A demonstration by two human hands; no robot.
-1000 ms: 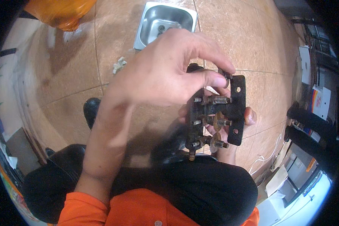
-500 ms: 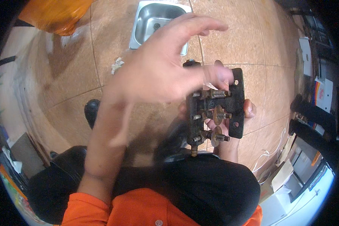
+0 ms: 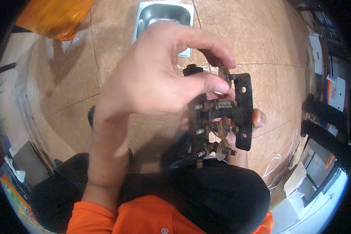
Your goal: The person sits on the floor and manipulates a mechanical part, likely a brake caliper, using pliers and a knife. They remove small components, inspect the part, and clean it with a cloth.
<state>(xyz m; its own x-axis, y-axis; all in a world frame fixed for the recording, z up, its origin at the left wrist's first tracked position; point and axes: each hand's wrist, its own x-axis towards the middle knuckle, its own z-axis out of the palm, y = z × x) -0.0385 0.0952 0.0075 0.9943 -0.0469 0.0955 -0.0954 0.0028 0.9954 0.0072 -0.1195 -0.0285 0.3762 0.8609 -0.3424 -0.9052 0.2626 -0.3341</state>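
Note:
A dark metal assembly [image 3: 243, 111], with a holed plate and several rusty threaded spindles, some carrying round washers [image 3: 223, 150], is held up above my lap. My left hand [image 3: 163, 74] arches over its top, thumb and index finger closed around the upper washer [image 3: 224, 72] on its spindle. My right hand [image 3: 259, 117] grips the assembly from behind and below; only some fingertips and part of the palm show.
A steel basin [image 3: 142, 19] sits on the tiled floor [image 3: 66, 101] ahead, with an orange bag [image 3: 52, 17] at upper left. Boxes [image 3: 335, 93], black bars and white cable [image 3: 275, 160] lie to the right. My dark-clad legs [image 3: 210, 191] are below.
My left thumb and forefinger lifted apart from the upper washer half a second ago and have come back down onto it. The assembly shifted slightly up, then back down.

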